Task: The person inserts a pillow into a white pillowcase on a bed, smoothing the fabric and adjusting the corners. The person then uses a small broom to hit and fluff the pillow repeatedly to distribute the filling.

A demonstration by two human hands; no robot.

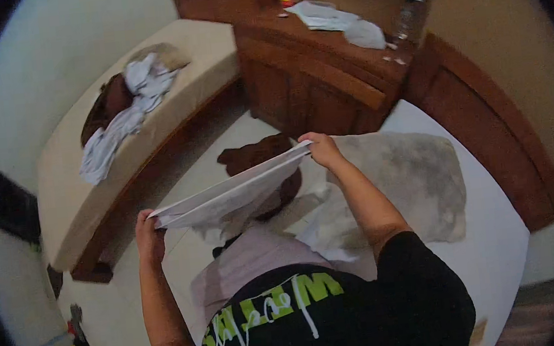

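Observation:
Stretched between my two hands is a white pillowcase (245, 188), its doubled top edge pulled taut and its lower part hanging in front of my legs. My left hand (149, 237) grips the left corner. The right corner is pinched in my right hand (321, 149), higher and farther from me. Close to my right forearm, a bare pillow (411, 183) with grey stains lies on the white bed (489, 232). Behind the pillowcase, a dark brown cloth (258, 153) lies on the floor, partly hidden.
Along the left wall stands another bed with a beige mattress (202, 50); white and brown clothes (148, 78) are heaped on it. A brown wooden cabinet (303, 97) fills the corner between the beds, with white cloths (325, 18) on top. A wooden headboard (486, 126) rises at the right.

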